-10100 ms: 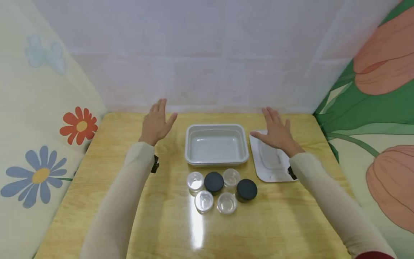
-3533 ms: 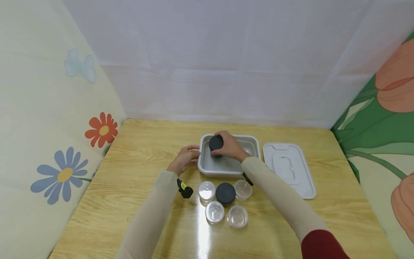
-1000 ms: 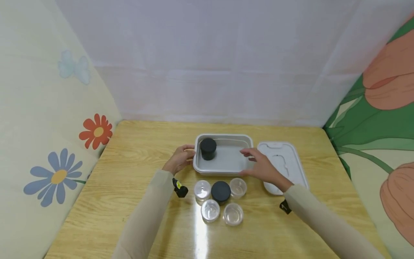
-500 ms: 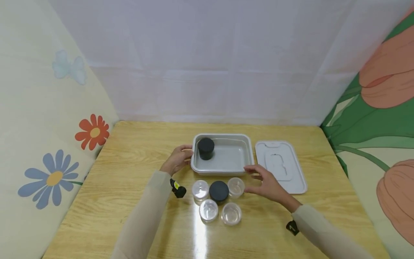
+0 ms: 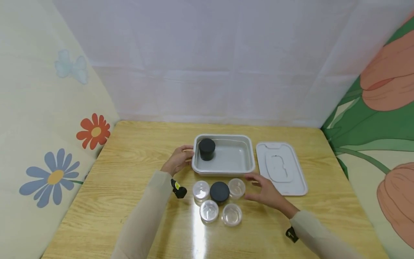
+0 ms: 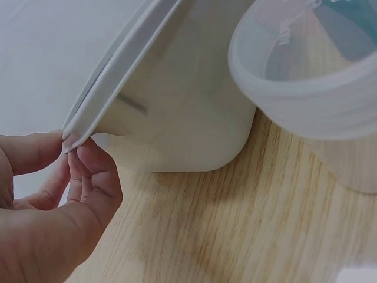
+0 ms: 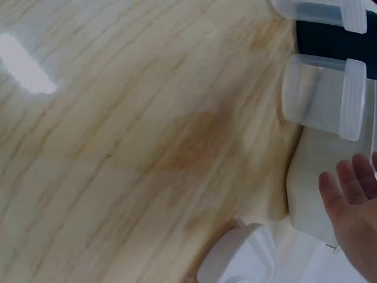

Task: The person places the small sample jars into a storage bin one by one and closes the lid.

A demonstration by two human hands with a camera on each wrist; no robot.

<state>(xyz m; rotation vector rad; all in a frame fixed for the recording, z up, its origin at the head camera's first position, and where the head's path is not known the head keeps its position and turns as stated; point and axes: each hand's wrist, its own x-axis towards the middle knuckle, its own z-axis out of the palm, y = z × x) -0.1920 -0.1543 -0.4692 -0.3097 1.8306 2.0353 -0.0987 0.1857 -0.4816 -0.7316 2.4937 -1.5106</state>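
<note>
A pale rectangular container (image 5: 231, 158) stands on the table, with a black jar (image 5: 207, 148) upright at its left end. My left hand (image 5: 179, 160) is at the container's left side; in the left wrist view its thumb and fingers (image 6: 97, 177) pinch the container's rim (image 6: 121, 62). My right hand (image 5: 266, 192) hovers with parted fingers just right of a small clear jar (image 5: 237, 188), holding nothing. Left of that jar is a second black jar (image 5: 219, 192). The right wrist view has the right hand (image 7: 356, 212) at its edge, beside the container.
More clear jars stand in front of the container: one at left (image 5: 201, 190), one below it (image 5: 208, 211) and one nearer the front (image 5: 231, 214). A white lid (image 5: 279, 167) lies right of the container. A white cloth (image 5: 207, 72) rises behind the table (image 5: 139, 144).
One black jar has gone from the table into the container, carried by my right hand. That hand has since let go and moved out to the front right. My left hand has come to the container's rim.
</note>
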